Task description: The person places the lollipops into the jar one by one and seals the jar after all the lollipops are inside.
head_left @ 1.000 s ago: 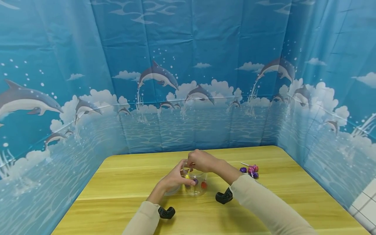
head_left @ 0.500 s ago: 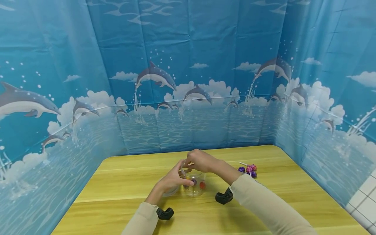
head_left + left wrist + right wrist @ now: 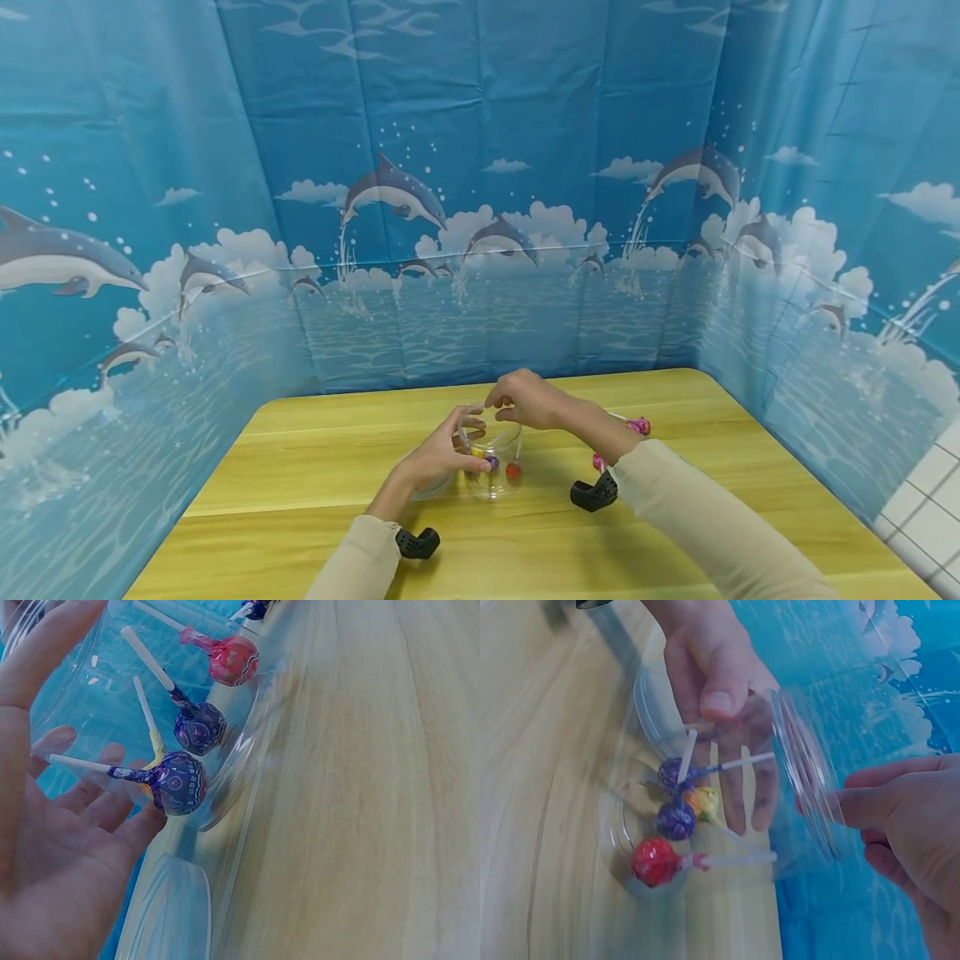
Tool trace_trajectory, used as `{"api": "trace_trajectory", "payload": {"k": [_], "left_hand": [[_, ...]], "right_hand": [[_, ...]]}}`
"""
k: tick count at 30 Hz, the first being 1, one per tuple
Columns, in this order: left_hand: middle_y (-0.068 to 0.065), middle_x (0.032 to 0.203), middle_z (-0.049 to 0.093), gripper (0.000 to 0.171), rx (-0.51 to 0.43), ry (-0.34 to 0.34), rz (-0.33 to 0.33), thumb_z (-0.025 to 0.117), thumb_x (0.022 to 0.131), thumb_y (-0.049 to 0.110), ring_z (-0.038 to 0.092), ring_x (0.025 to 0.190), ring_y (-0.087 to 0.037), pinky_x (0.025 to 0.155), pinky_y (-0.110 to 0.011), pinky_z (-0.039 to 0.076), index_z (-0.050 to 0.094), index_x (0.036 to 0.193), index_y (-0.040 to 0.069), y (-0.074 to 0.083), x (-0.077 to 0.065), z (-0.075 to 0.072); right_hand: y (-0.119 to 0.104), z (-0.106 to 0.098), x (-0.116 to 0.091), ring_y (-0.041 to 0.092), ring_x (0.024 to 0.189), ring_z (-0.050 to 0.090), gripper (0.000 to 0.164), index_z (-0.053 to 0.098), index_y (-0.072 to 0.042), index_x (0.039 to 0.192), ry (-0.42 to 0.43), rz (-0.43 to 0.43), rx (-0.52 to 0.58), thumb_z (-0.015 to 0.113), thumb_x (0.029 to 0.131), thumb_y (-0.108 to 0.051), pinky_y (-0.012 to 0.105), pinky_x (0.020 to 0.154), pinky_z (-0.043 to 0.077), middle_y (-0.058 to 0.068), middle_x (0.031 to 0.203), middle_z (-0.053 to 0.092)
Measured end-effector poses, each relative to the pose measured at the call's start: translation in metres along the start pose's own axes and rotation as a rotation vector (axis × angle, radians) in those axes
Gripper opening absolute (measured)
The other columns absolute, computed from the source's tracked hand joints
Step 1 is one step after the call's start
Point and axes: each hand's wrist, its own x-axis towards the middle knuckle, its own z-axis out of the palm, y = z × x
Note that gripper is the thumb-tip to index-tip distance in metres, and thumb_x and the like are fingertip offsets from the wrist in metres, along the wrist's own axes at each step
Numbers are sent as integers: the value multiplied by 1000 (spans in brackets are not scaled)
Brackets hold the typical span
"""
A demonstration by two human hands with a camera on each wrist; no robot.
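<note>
A clear jar (image 3: 491, 483) stands on the table, its side held by my left hand (image 3: 433, 457), the thumb at the front and fingers round the back. Inside lie a red lollipop (image 3: 656, 862), a yellow lollipop (image 3: 703, 801) and two purple lollipops, one purple lollipop (image 3: 201, 727) beside the other purple lollipop (image 3: 178, 784). Over the jar's mouth, my right hand (image 3: 531, 402) has its fingers loosely bent beside the rim, and nothing shows between them. A clear lid (image 3: 176, 915) lies left of the jar, partly hidden by my left hand in the head view.
Right of the jar, a pink lollipop (image 3: 639, 426) and another pink lollipop (image 3: 599, 462) lie on the wooden table (image 3: 300, 500), partly behind my right arm. A blue dolphin-print curtain (image 3: 420, 333) hangs behind and along both sides of the table.
My right hand has let go of the yellow lollipop's stick and moved up and right from the jar's mouth. The yellow lollipop now rests in the jar. My left hand keeps its hold.
</note>
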Motion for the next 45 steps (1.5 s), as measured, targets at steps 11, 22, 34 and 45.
{"api": "trace_trajectory", "payload": {"k": [11, 22, 34, 45], "left_hand": [[-16, 152, 41, 84, -1, 10, 1, 81, 91, 17, 41, 141, -41, 104, -51, 44, 32, 159, 23, -2, 1, 1], [-21, 153, 39, 85, -5, 16, 4, 81, 91, 16, 44, 140, -39, 106, -54, 43, 32, 159, 22, -4, 2, -1], [-16, 151, 42, 83, -24, 20, 6, 81, 91, 13, 44, 140, -39, 106, -53, 42, 33, 158, 21, -2, 2, 0], [-19, 153, 39, 84, -33, 13, 6, 79, 91, 11, 41, 142, -41, 109, -55, 39, 32, 160, 21, -2, 0, 0]], "right_hand": [[10, -13, -18, 16, 87, 66, 23, 76, -3, 116, 22, 54, 34, 78, 94, -8, 32, 76, 54, 6, 100, 73], [21, -25, -37, 14, 87, 66, 22, 76, -4, 117, 68, 114, 77, 76, 95, -8, 33, 76, 55, 1, 101, 73], [36, -36, -64, 15, 86, 67, 22, 76, -3, 117, 78, 179, 69, 75, 95, -9, 34, 75, 56, -1, 98, 72], [59, -42, -106, 17, 85, 66, 22, 75, -2, 116, 109, 248, 67, 74, 96, -9, 34, 72, 55, 4, 97, 72]]}}
